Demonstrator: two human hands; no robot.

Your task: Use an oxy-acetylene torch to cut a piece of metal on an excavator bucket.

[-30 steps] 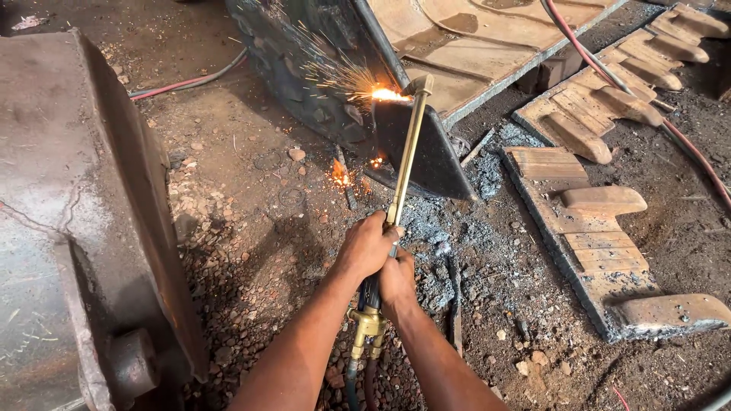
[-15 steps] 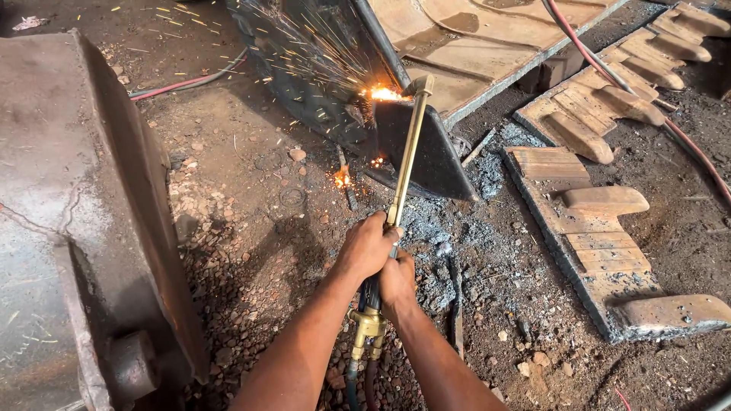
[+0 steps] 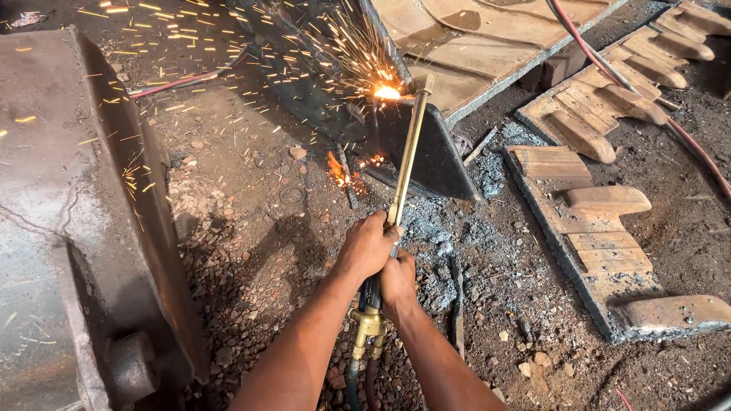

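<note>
Brass tubing of a cutting torch (image 3: 406,156) is seen running up the middle of the view, from the hands to a bright flame at its tip. The torch is gripped by both hands on its dark handle, low in the centre. The left hand (image 3: 368,247) is closed around the upper end of the handle, where the brass tubes begin; the right hand (image 3: 398,279) is closed around the handle just below it, the two hands touching. Brass valves (image 3: 368,329) are seen under the hands, with hoses leaving toward the bottom edge.

The tip is held against a dark steel plate (image 3: 426,148) that stands tilted on the ground. At the point of contact a white-orange glow is seen, and sparks (image 3: 228,53) are thrown up and to the left across the upper part of the view. Glowing slag (image 3: 340,171) lies on the dirt just left of the plate's lower edge.

A large rusty steel body (image 3: 68,213) fills the left side. To the right, a toothed steel bar (image 3: 601,243) lies flat on the ground, and a second toothed piece (image 3: 632,84) lies beyond it near the upper right corner. A red hose (image 3: 685,144) is laid across the upper right, and another red line (image 3: 183,80) crosses the ground at upper left. The ground (image 3: 251,251) is covered with dirt, small stones and grey ash.
</note>
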